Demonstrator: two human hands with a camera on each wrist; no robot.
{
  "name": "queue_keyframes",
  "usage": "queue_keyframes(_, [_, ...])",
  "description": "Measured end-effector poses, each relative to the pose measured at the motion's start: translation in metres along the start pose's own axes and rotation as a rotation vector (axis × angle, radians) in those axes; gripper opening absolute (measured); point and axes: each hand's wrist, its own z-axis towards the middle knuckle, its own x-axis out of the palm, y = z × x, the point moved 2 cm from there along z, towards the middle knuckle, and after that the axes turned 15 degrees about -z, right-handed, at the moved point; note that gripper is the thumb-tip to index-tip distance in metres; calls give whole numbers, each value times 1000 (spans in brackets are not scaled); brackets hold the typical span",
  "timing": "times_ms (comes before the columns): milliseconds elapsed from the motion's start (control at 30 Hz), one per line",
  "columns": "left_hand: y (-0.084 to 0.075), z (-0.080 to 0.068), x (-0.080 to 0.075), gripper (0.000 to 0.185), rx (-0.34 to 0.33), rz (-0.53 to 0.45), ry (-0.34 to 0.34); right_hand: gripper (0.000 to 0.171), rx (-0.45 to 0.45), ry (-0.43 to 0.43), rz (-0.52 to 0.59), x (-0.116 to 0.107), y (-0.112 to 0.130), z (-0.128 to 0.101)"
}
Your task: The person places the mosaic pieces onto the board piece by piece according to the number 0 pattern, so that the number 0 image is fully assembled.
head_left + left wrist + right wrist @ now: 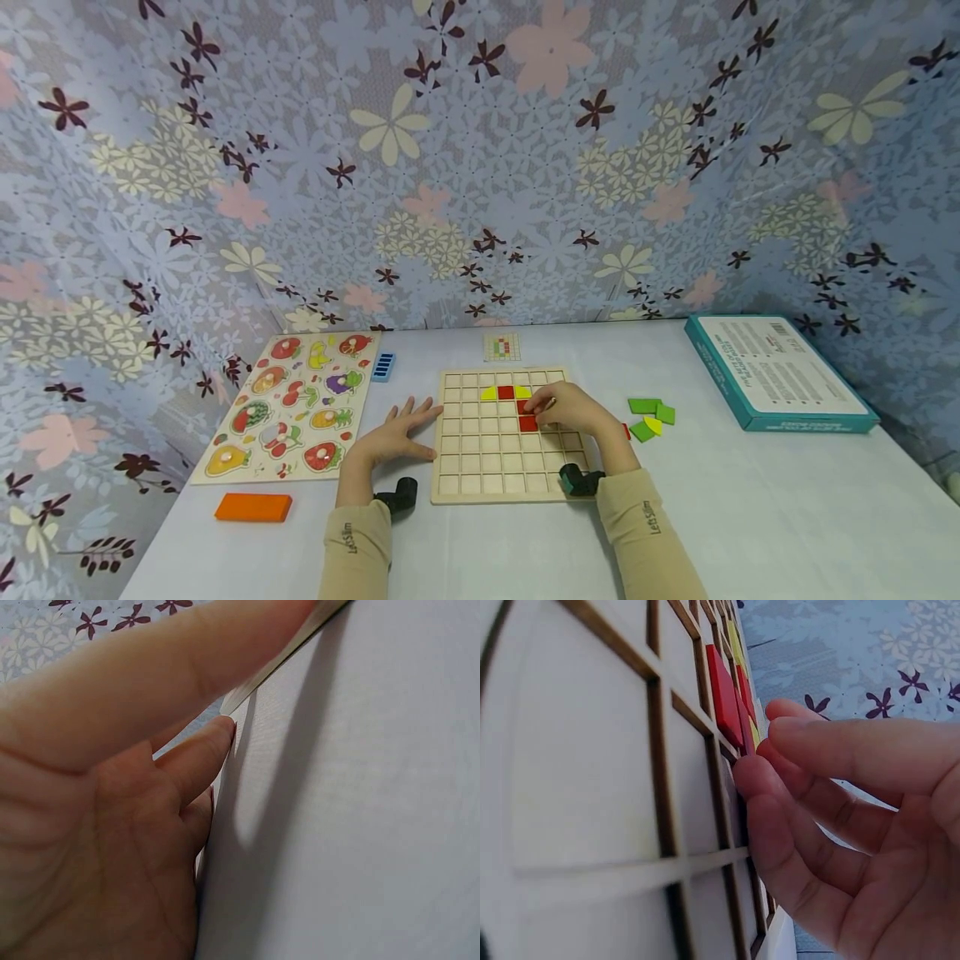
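A wooden grid board (pixel 487 467) lies on the white table in the head view. Near its top middle sit a red tile (pixel 506 392) between yellow pieces (pixel 488 393), with more red tiles (pixel 528 422) below them. My right hand (pixel 566 408) rests on the board, fingertips at those red tiles. In the right wrist view its curved fingers (pixel 780 817) touch the grid (pixel 577 772) beside a red tile (pixel 724 694); no piece shows between them. My left hand (pixel 397 433) lies flat on the table, fingers spread against the board's left edge (pixel 247 690), palm (pixel 112 810) down.
A fruit peg puzzle (pixel 292 404) lies at the left, with a blue piece (pixel 383 367) beside it and an orange block (pixel 252 507) near the front. Loose green and yellow tiles (pixel 651 417) sit right of the board. A teal box (pixel 780 372) and a pattern card (pixel 502 347) lie farther back.
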Motion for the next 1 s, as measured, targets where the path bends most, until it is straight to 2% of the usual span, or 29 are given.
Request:
queue_keyframes(667, [-2, -2, 0, 83, 12, 9, -2, 27, 32, -24, 84, -23, -23, -14])
queue_keyframes(833, [-3, -2, 0, 83, 11, 11, -6, 26, 58, -37, 72, -27, -27, -17])
queue_keyframes(1000, [-3, -2, 1, 83, 4, 7, -4, 24, 123, -61, 31, -31, -32, -20])
